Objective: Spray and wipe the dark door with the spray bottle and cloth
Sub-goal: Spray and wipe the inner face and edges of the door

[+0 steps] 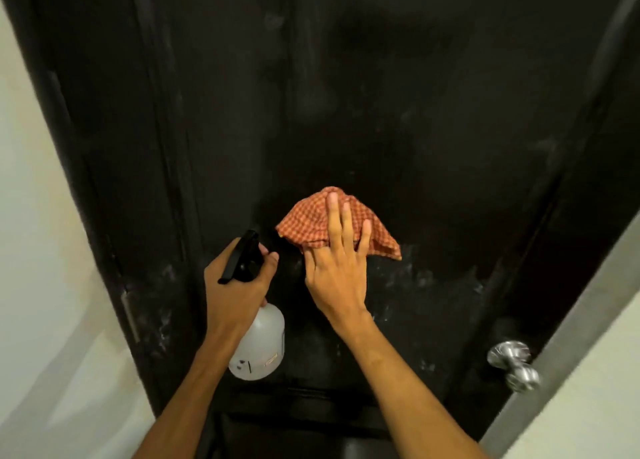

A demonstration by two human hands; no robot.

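Orange checked cloth (337, 223) lay on the dark door (415, 112) under the right hand (337, 275), fingers straight; left hand (232, 285) clamped a white spray bottle (258, 347); loose corners risked smearing.

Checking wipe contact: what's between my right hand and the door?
The cloth. In the head view, the right hand presses it against the door with straight fingers, and the checked fabric spreads out on both sides of them.

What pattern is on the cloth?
Orange-red and tan check on the cloth, pressed to the door in the head view.
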